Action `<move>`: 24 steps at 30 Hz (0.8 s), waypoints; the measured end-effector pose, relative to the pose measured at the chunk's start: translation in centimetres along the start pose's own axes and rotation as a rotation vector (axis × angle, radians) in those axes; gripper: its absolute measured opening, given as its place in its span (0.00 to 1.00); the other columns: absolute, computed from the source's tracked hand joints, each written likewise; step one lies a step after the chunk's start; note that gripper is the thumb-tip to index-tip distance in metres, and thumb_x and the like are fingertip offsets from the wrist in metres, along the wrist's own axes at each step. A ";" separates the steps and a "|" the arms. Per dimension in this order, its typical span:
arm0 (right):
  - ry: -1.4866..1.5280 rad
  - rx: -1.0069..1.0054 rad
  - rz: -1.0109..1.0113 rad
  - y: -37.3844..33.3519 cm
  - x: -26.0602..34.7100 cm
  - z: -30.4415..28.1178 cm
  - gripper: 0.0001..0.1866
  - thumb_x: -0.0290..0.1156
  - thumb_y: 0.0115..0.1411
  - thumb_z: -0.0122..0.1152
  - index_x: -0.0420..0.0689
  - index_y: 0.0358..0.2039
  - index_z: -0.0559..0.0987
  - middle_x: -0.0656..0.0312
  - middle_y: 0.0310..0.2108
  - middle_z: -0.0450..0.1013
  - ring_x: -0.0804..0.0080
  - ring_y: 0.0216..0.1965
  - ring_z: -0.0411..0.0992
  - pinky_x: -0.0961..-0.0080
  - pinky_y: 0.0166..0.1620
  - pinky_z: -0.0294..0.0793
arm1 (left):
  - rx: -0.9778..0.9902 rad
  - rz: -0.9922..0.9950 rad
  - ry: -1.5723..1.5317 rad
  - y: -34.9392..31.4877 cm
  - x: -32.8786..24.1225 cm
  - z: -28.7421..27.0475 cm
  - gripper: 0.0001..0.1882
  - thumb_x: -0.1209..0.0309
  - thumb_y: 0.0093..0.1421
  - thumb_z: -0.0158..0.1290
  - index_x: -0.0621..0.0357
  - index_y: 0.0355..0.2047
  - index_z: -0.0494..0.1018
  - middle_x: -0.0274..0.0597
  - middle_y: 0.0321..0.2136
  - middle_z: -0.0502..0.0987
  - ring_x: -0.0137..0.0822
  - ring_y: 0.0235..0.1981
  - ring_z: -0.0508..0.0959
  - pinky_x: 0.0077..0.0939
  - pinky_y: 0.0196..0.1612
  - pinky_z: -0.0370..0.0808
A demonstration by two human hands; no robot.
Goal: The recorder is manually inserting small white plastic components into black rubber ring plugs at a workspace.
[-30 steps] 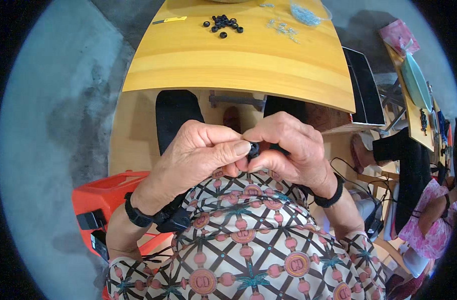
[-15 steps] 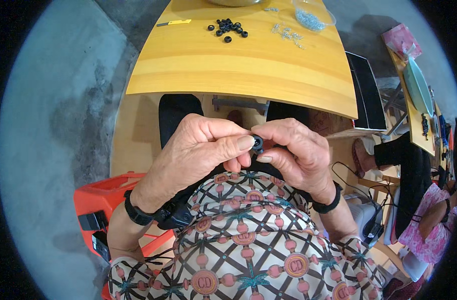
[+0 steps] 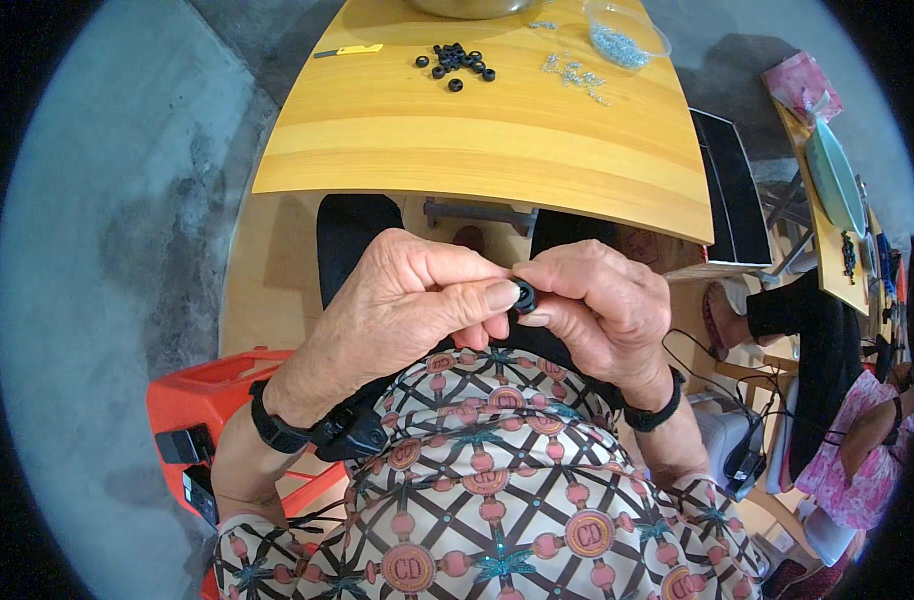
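Note:
Between my two hands, above my lap and short of the table's front edge, is a small black ring-shaped part (image 3: 525, 296). My left hand (image 3: 427, 298) pinches its left side with thumb and forefinger. From the other side, my right hand (image 3: 602, 305) grips it with thumb and fingertips. Fingers cover part of the piece, so its full shape cannot be made out. Several similar black round parts (image 3: 457, 60) lie in a loose group on the wooden table (image 3: 477, 150). To their right are small shiny metal pieces (image 3: 575, 75).
A clear plastic tub (image 3: 627, 45) of small metal pieces stands at the table's far right, near a metal bowl (image 3: 472, 5). A yellow cutter knife (image 3: 349, 49) lies far left. A red plastic stool (image 3: 212, 390) is at my left; another person (image 3: 857, 440) sits at right.
The black part has turned in my fingers and shifted slightly right, so its round opening shows differently. My right hand has moved a little to the right with it.

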State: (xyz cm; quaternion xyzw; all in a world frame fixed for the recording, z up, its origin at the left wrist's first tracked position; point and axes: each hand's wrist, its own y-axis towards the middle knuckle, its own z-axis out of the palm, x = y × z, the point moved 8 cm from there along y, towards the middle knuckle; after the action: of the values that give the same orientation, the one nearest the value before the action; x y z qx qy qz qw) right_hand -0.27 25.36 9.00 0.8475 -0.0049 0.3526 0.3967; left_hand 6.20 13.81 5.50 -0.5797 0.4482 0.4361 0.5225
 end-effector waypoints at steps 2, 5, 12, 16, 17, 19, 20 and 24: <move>-0.001 -0.001 -0.012 0.1 -0.6 0.1 0.13 0.23 0.44 0.66 0.35 0.33 0.78 0.55 0.28 0.75 0.60 0.29 0.75 0.73 0.32 0.75 | -0.009 -0.020 0.013 0.4 0.1 -0.2 0.13 0.66 0.61 0.52 0.65 0.28 0.78 0.37 0.21 0.78 0.22 0.22 0.74 0.15 0.27 0.72; -0.059 0.001 -0.029 -0.1 -0.4 -0.3 0.13 0.22 0.44 0.66 0.36 0.33 0.78 0.55 0.26 0.74 0.60 0.28 0.75 0.73 0.31 0.74 | -0.016 -0.006 0.023 0.7 0.0 0.2 0.13 0.67 0.61 0.52 0.65 0.28 0.78 0.37 0.21 0.77 0.22 0.22 0.74 0.16 0.27 0.72; -0.015 -0.023 0.076 0.3 -3.1 -1.0 0.12 0.23 0.47 0.64 0.35 0.34 0.76 0.54 0.27 0.73 0.60 0.28 0.74 0.72 0.32 0.74 | -0.026 -0.013 -0.083 3.6 1.5 -0.4 0.15 0.63 0.61 0.52 0.63 0.27 0.78 0.33 0.20 0.76 0.19 0.21 0.72 0.13 0.23 0.70; 0.016 -0.057 0.172 -1.0 -4.7 -2.5 0.12 0.24 0.50 0.64 0.37 0.36 0.77 0.55 0.28 0.74 0.61 0.31 0.74 0.73 0.35 0.73 | -0.014 -0.027 -0.039 5.1 2.7 0.1 0.17 0.61 0.62 0.50 0.65 0.35 0.77 0.34 0.21 0.76 0.20 0.22 0.73 0.13 0.26 0.71; -0.001 -0.068 0.271 -1.4 -5.4 -3.9 0.12 0.23 0.51 0.63 0.36 0.37 0.77 0.55 0.29 0.75 0.64 0.32 0.75 0.74 0.36 0.73 | 0.003 -0.026 -0.068 5.6 2.9 -0.1 0.17 0.61 0.63 0.49 0.65 0.38 0.77 0.36 0.23 0.76 0.21 0.23 0.73 0.14 0.28 0.72; 0.278 -0.345 0.536 -4.6 -8.7 -6.7 0.11 0.19 0.54 0.57 0.35 0.40 0.77 0.61 0.29 0.75 0.77 0.25 0.74 0.82 0.30 0.74 | -0.067 -0.008 -0.077 6.2 3.2 -1.9 0.15 0.64 0.63 0.50 0.66 0.39 0.76 0.37 0.24 0.77 0.22 0.24 0.74 0.14 0.29 0.72; 0.360 -0.475 0.628 -6.2 -10.5 -9.0 0.12 0.20 0.57 0.53 0.35 0.42 0.76 0.60 0.30 0.75 0.77 0.24 0.73 0.83 0.29 0.75 | -0.111 0.031 -0.079 6.7 3.5 -3.1 0.15 0.64 0.63 0.50 0.66 0.40 0.76 0.37 0.24 0.77 0.22 0.24 0.74 0.14 0.29 0.72; 0.461 -0.747 0.712 -10.9 -18.8 -18.7 0.15 0.29 0.62 0.52 0.36 0.48 0.72 0.58 0.31 0.75 0.79 0.23 0.72 0.85 0.28 0.73 | -0.362 0.092 -0.021 7.4 3.9 -8.5 0.15 0.66 0.61 0.51 0.67 0.41 0.74 0.37 0.27 0.76 0.23 0.26 0.73 0.15 0.30 0.70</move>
State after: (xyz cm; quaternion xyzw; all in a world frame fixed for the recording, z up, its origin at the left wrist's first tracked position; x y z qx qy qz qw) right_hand -22.32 40.32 -1.41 0.4964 -0.3282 0.6151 0.5172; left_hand 0.18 4.68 0.74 -0.6385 0.3829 0.5391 0.3938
